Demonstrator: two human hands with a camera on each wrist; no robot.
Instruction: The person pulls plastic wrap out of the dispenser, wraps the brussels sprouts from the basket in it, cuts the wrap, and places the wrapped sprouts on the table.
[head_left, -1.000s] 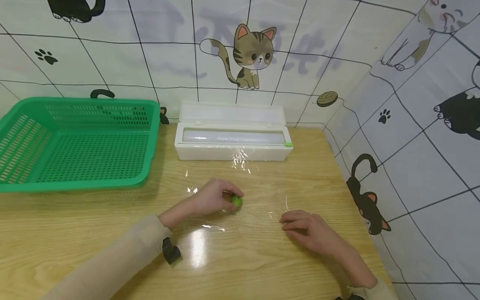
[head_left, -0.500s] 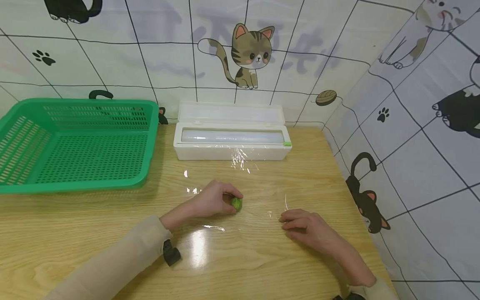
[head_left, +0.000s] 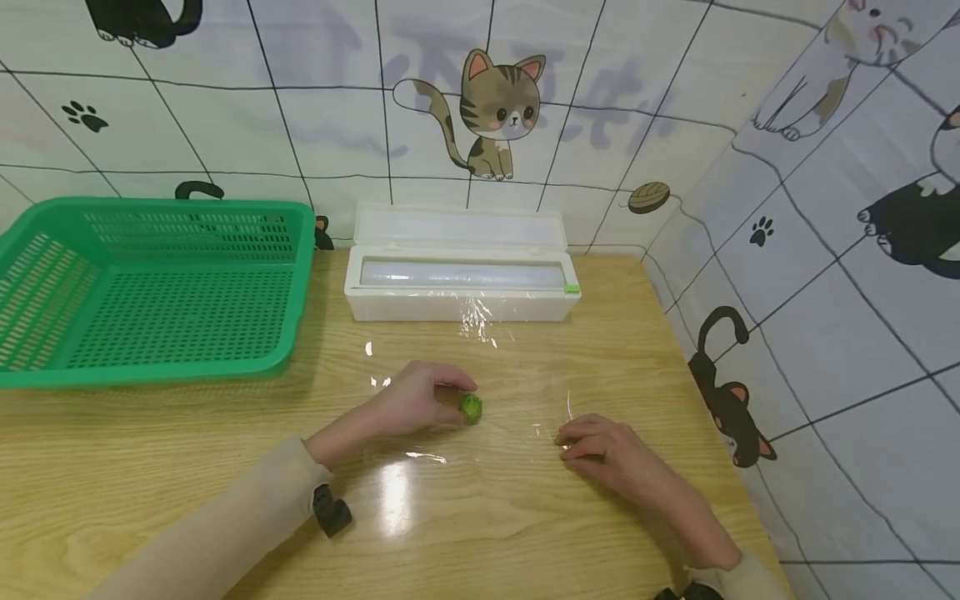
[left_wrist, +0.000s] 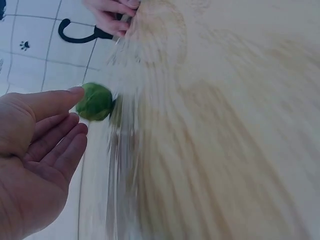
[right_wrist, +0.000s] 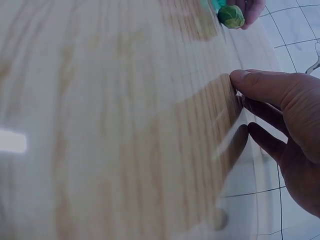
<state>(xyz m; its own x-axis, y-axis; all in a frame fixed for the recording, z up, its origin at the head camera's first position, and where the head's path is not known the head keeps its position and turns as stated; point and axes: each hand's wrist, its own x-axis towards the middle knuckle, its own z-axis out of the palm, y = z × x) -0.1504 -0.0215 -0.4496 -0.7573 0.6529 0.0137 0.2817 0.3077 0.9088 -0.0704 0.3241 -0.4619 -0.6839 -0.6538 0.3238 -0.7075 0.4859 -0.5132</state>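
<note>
1) A Brussels sprout (head_left: pixel 471 408) sits on clear plastic wrap (head_left: pixel 477 315) over the wooden table (head_left: pixel 615 333), between the two hands and nearer the left one;
2) the left hand (head_left: pixel 416 397) is loosely spread beside the sprout, its thumb tip at the sprout's edge and its other fingers fairly straight, without a grip on it;
3) the right hand (head_left: pixel 613 457) is low at the table, to the right of the sprout, fingers lightly bent and a little apart; whether it has hold of the wrap, I cannot tell;
4) the wrap reaches back to a white box (head_left: pixel 390 308), its lid (head_left: pixel 459 225) raised and a roll (head_left: pixel 465 273) inside;
5) left of the box stands a green basket (head_left: pixel 295 325); behind is a wall (head_left: pixel 337 125) with cat drawings
</note>
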